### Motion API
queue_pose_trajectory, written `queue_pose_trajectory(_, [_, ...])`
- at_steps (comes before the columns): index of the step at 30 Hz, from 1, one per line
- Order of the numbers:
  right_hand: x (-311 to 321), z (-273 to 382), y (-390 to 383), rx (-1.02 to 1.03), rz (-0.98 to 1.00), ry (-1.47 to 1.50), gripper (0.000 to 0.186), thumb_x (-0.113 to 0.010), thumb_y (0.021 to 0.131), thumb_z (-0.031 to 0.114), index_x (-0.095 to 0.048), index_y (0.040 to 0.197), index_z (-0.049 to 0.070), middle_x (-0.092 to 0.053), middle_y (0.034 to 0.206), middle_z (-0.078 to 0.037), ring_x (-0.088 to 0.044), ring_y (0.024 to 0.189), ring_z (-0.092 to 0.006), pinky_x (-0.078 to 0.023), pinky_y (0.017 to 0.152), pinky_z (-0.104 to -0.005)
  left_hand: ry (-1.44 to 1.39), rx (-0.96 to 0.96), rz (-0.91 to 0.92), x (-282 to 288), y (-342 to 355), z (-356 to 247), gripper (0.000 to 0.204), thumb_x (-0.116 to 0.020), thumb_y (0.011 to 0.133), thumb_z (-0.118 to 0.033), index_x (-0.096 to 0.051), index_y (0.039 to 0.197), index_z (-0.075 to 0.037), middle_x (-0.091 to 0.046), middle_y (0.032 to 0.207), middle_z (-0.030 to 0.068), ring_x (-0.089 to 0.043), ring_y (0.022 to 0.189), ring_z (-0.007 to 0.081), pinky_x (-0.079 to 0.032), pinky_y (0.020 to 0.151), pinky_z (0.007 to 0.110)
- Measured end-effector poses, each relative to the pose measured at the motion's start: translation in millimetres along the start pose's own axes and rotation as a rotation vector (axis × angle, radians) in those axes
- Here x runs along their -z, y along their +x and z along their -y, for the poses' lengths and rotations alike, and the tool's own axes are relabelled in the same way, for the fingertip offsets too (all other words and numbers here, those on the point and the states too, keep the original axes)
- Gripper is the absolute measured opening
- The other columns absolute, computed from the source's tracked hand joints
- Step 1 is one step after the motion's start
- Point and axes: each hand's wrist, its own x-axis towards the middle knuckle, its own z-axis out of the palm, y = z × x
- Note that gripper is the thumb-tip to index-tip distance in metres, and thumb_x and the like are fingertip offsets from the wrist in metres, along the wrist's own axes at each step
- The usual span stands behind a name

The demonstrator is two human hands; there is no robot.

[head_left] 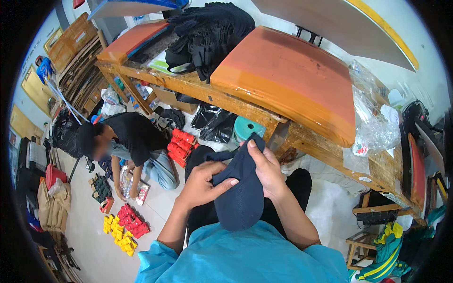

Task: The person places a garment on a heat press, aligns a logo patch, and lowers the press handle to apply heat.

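My left hand (pixel 205 181) grips a dark navy fabric piece (pixel 238 203) with a rounded, finely stitched lower end, its thumb pressed on the cloth and its fingers curled into a fold. My right hand (pixel 262 167) holds the same piece near its narrow upper end, thumb on the front. The piece lies over my lap, in front of my turquoise shirt and dark-clad legs.
A wooden bench (pixel 283 134) carries orange padded boards (pixel 278 80) and dark garments (pixel 207 33). A co-worker (pixel 132 141) crouches at left, hands on small packages. Red (pixel 181 146) and yellow (pixel 120 236) bundles lie on the floor. A wooden stool (pixel 358 250) stands right.
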Motion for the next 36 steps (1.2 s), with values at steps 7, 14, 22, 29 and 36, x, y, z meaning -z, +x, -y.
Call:
queue_pose_trajectory(7, [-1.0,34.8,-9.8,0.017,0.199,-0.496,0.083,-0.071,0.106,0.045,-0.03,0.165,0.001,-0.053,0.148,-0.02,-0.051,0.14,-0.0253,-0.039,0.12,-0.0389,-0.259,0.235,-0.041,-2.0,-11.0,-7.3,0.04,-0.065,0.11,-0.02,-0.062,0.145,0.0,-0.077,0.119,0.0134,-0.072,0.108,0.0148,-0.055,0.094,0.033])
queue_pose_trajectory(14, [-8.9,29.7,-44.5,0.308,0.187,-0.645,0.064,-0.07,0.105,0.011,-0.041,0.162,0.006,-0.067,0.139,-0.025,-0.066,0.131,-0.0308,-0.052,0.107,-0.0442,-0.606,0.243,-0.185,-6.2,-16.2,-13.5,0.056,-0.067,0.108,-0.013,-0.045,0.158,0.002,-0.059,0.15,0.0106,-0.055,0.138,0.0146,-0.043,0.116,0.034])
queue_pose_trajectory(22, [-52.3,83.6,-26.9,0.753,0.045,-0.986,0.039,-0.065,0.104,0.007,-0.063,0.141,-0.003,-0.07,0.133,-0.029,-0.068,0.124,-0.0452,-0.053,0.106,-0.0456,-0.643,0.16,-0.457,47.3,92.1,-28.6,0.041,-0.072,0.104,-0.012,-0.054,0.138,0.002,-0.068,0.125,0.0079,-0.065,0.114,0.0135,-0.052,0.103,0.03])
queue_pose_trajectory(29, [-61.2,105.5,2.9,0.963,-0.111,-1.074,0.038,-0.065,0.103,0.008,-0.065,0.139,-0.005,-0.069,0.134,-0.029,-0.066,0.126,-0.0464,-0.05,0.111,-0.0476,-0.543,-0.068,-0.494,65.2,165.4,-0.6,0.04,-0.07,0.104,-0.014,-0.057,0.14,-0.004,-0.064,0.132,0.0088,-0.062,0.119,0.0139,-0.05,0.104,0.031])
queue_pose_trajectory(36, [-42.4,104.9,-11.0,0.896,-0.161,-1.156,0.037,-0.07,0.1,0.006,-0.068,0.136,-0.004,-0.071,0.13,-0.027,-0.068,0.124,-0.0446,-0.052,0.107,-0.0459,-0.222,-0.091,-0.491,56.5,172.8,13.7,0.037,-0.074,0.097,-0.012,-0.067,0.133,-0.008,-0.063,0.13,0.007,-0.057,0.129,0.0221,-0.043,0.11,0.038])
